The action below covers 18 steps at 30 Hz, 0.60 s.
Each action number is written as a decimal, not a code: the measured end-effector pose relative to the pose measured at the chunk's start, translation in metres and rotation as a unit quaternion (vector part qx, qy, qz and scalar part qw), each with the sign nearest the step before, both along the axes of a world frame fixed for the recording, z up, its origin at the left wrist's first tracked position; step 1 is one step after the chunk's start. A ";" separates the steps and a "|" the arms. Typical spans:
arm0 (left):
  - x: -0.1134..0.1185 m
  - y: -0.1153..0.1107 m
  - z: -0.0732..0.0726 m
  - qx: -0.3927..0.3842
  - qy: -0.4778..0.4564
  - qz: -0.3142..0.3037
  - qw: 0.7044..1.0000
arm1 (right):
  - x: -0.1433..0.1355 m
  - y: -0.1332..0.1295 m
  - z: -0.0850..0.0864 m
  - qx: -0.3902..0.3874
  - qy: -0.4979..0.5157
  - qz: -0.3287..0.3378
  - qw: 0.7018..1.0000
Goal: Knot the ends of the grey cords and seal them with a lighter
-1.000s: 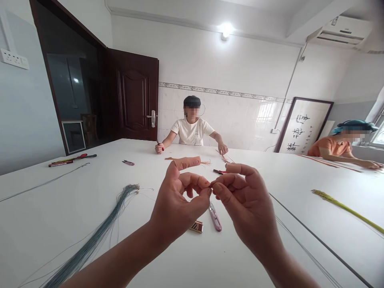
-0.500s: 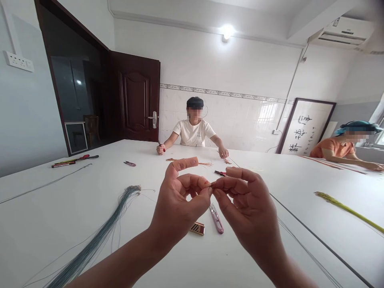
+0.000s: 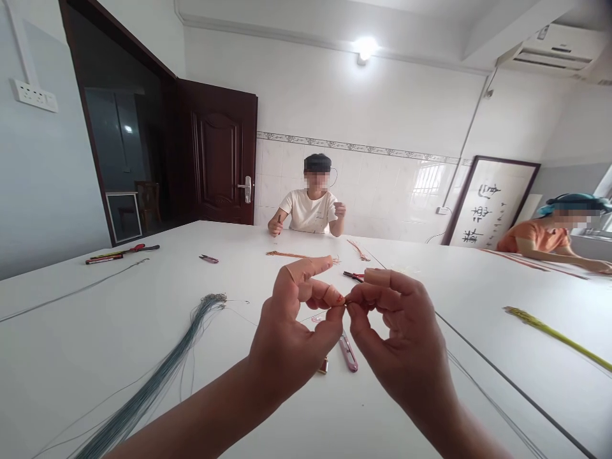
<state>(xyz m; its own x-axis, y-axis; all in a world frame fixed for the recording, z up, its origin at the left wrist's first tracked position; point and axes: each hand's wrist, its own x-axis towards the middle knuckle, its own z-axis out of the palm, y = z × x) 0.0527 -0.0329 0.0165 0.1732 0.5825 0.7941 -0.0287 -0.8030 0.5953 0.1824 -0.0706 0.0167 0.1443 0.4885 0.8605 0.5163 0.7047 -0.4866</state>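
My left hand [image 3: 296,325] and my right hand [image 3: 406,325] meet above the white table, thumb and forefinger of each pressed together. Between the fingertips is a tiny brownish piece, too small to name. Other fingers of both hands are curled or held away from it. Below the hands lie pink thread snips [image 3: 349,356], partly covered by my left thumb side. A small red-and-gold box [image 3: 324,366] peeks out under my left hand. Just beyond the fingers is a small clear pinkish item [image 3: 316,319].
A blue-grey cord bundle [image 3: 157,376] lies at left, a yellow-green bundle [image 3: 549,328] at right. Red-handled pliers [image 3: 352,276], orange cords [image 3: 287,254], small snips [image 3: 209,259] and more tools [image 3: 122,254] lie farther off. One person [image 3: 310,210] sits opposite, another [image 3: 545,236] at right.
Both my hands have shifted slightly right and down, still pinching. My left hand now covers more of the small box. The person opposite has lifted one hand off the table.
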 end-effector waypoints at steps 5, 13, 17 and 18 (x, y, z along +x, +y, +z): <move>0.003 -0.008 0.005 -0.044 -0.002 -0.023 0.999 | -0.001 0.000 -0.005 0.007 -0.004 0.012 1.000; 0.003 -0.013 0.020 -0.315 -0.041 -0.151 0.936 | 0.002 0.000 -0.005 -0.009 -0.031 0.032 0.999; -0.001 -0.009 0.023 -0.335 -0.045 -0.188 0.922 | 0.005 -0.005 0.001 -0.026 -0.017 0.044 0.999; -0.002 -0.009 0.023 -0.336 -0.052 -0.186 0.922 | 0.006 -0.006 0.002 -0.038 -0.009 0.049 0.998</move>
<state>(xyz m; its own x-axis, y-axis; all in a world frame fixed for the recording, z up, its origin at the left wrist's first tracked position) 0.0511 -0.0420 0.0395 0.4036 0.8645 0.2996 -0.3123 -0.1776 0.9332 0.1883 -0.0765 0.0190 0.0774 0.5626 0.8231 0.4567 0.7138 -0.5309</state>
